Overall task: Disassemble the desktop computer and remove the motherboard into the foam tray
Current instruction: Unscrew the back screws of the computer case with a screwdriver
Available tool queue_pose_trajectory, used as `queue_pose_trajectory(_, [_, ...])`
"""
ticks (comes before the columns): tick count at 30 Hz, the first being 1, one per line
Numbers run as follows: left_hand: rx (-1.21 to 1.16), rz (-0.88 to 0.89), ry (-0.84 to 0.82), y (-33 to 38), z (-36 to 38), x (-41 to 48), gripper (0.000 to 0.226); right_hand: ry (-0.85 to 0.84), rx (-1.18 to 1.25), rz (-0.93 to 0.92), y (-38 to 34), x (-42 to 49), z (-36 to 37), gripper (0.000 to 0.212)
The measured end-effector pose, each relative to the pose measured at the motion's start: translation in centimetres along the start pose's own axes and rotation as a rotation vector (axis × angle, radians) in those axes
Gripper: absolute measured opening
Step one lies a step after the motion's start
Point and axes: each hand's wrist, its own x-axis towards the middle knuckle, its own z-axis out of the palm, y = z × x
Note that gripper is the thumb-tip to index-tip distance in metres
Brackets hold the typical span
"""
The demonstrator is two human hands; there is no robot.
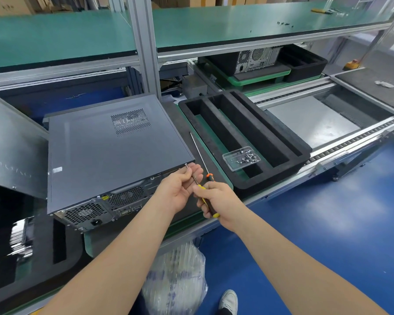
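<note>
A: Desktop computer (114,155): where does it lie?

B: Flat on its side on the dark bench mat, left of centre. Grey side cover on, vent grille up. Rear panel with fans and power socket faces the person.

A: Hands relative to it?

B: Both at the rear panel's upper right corner, just off the case edge. A screw (186,165) shows at that corner. The left hand (180,189) is closest, thumb and fingers pinching the shaft of a yellow-and-black screwdriver (201,188) close to the tip. The tip sits at the screw.

A: Right hand?

B: The right hand (216,201) is just behind the left, further from the case, fingers curled round the screwdriver's handle. The handle's yellow end pokes out below the palm.

A: Foam tray?

B: The black foam tray (275,178) is to the right of the computer on a green pallet, apart from both hands. Long slots run away from the person. A clear box of screws (241,158) rests in its near left part.

A: Between the two?

B: A second screwdriver (200,155), orange handle and long thin shaft, lies on the mat, handle end just beside the hands.

A: Further out?

B: A grey metal panel (14,144) left of the computer. Another computer (257,57) stands far back on a pallet. A plastic bag (175,280) sits below the bench, over blue floor.
</note>
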Motion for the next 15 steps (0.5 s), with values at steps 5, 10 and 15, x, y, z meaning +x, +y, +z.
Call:
queue_pose_trajectory(5, [-0.015, -0.001, 0.01, -0.2, 0.1, -0.2, 0.023, 0.437, -0.934, -0.4, 0.0, 0.1, 0.9, 0.037])
queue_pose_trajectory(10, [0.006, 0.014, 0.024, -0.3, 0.1, -0.2, 0.015, 0.574, -1.237, -0.612, 0.6, 0.7, 0.9, 0.032])
queue_pose_trajectory(15, [0.038, 0.028, 0.051, -0.5, 0.2, 0.3, 0.017, 0.374, -0.875, -0.423, -0.1, 0.9, -0.1, 0.032])
